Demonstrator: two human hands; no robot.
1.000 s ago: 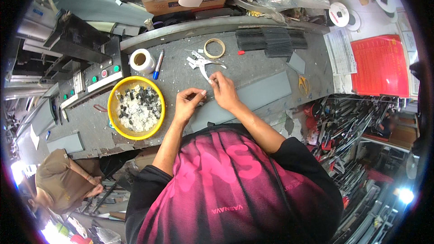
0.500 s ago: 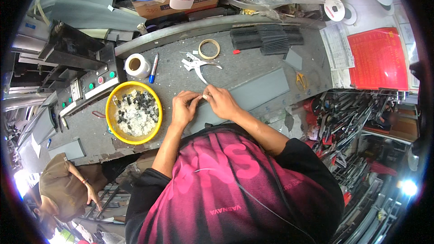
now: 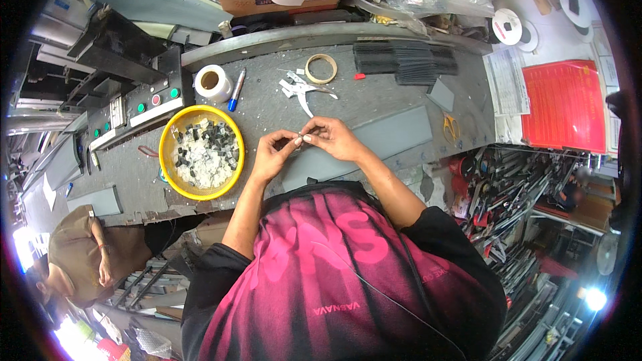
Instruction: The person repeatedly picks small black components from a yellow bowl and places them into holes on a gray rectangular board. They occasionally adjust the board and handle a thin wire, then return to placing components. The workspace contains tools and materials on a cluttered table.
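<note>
Two pinches meet in the middle

From where I stand, the left hand [image 3: 273, 151] and the right hand [image 3: 336, 139] come together fingertip to fingertip, thumbs and forefingers closed on a tiny piece [image 3: 301, 137], too small for me to make out. The left forearm [image 3: 245, 212] rises steeply; the right forearm [image 3: 388, 184] slants in from the right, its wrist bent inward. Beneath the right forearm and reaching out past it lies a grey panel [image 3: 394, 132]. White-handled pliers [image 3: 306, 97] rest just beyond the fingertips, with a tape roll [image 3: 322, 81] farther off. Left of the left hand sits a yellow basket [image 3: 202, 196] of small clear and black pieces [image 3: 204, 160].
</note>
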